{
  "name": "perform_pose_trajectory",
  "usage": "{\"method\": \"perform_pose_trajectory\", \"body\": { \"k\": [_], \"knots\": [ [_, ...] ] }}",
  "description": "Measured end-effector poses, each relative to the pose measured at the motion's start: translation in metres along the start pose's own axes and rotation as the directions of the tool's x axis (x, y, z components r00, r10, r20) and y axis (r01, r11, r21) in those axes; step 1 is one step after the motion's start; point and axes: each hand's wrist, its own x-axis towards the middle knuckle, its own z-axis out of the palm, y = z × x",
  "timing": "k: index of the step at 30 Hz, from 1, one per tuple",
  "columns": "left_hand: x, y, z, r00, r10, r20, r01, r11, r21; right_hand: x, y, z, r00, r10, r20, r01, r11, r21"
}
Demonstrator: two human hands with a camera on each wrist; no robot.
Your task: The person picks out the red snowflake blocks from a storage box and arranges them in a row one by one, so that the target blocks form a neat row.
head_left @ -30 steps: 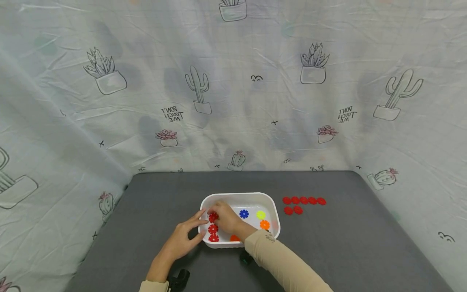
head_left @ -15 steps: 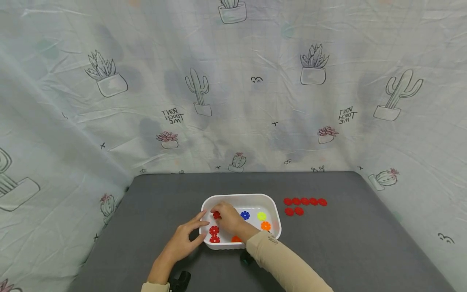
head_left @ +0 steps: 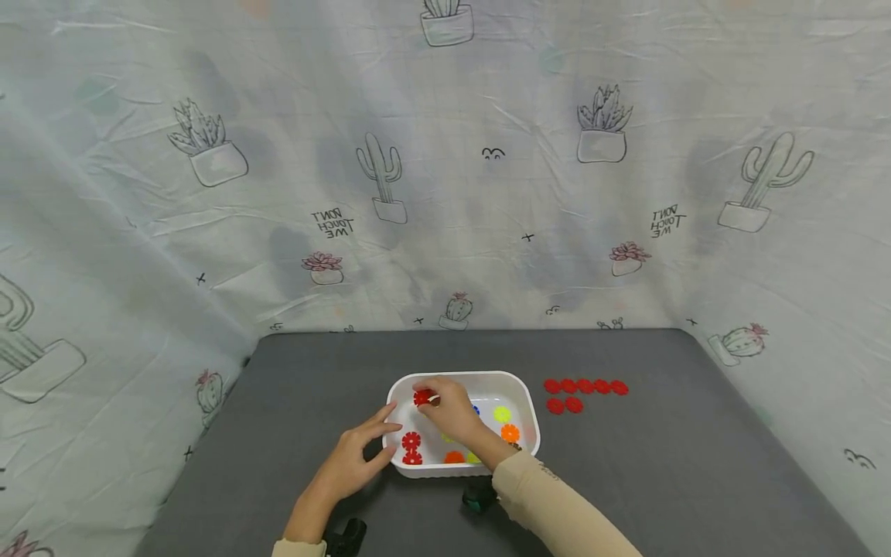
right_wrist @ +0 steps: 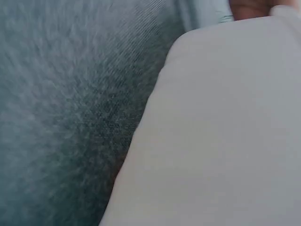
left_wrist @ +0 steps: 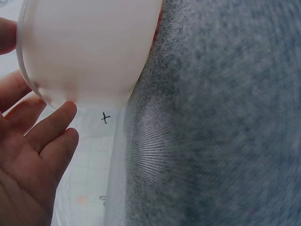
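A white plastic tub (head_left: 527,418) sits on the grey table (head_left: 626,480). My right hand (head_left: 448,408) is inside it and pinches a red flower-shaped disc (head_left: 421,398), lifted above the tub's floor near the far left corner. My left hand (head_left: 358,452) rests with straight fingers against the tub's left outer wall (left_wrist: 89,52). In the tub lie two more red discs (head_left: 411,448), an orange disc (head_left: 510,433), a yellow-green disc (head_left: 502,414) and a partly hidden blue one. The right wrist view shows only the tub's wall (right_wrist: 225,132) and the table cloth.
Several red discs (head_left: 585,392) lie in two rows on the table to the right of the tub. A cactus-print sheet (head_left: 445,170) hangs behind and at both sides. Small dark objects (head_left: 477,497) lie near the table's front edge.
My right hand has picked one red disc from the tub's left column and raised it toward the far left corner. The left hand has stayed against the tub.
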Motion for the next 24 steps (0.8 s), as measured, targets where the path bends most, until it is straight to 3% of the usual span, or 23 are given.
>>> {"method": "perform_pose_trajectory", "body": {
  "k": [8,17,24],
  "knots": [
    [0.0,0.002,0.0,1.0,-0.021,0.003,0.021,1.0,-0.014,-0.017,0.012,-0.022,0.996,0.04,-0.081,-0.025,0.984,0.176],
    [0.001,0.002,-0.001,0.999,-0.032,-0.004,0.032,0.999,-0.022,-0.048,0.025,-0.055,0.975,0.139,-0.173,-0.073,0.937,0.341],
    [0.001,0.002,-0.001,0.999,-0.044,0.007,0.044,0.999,-0.027,-0.073,0.035,-0.081,0.949,0.208,-0.239,-0.106,0.92,0.378]
  ]
}}
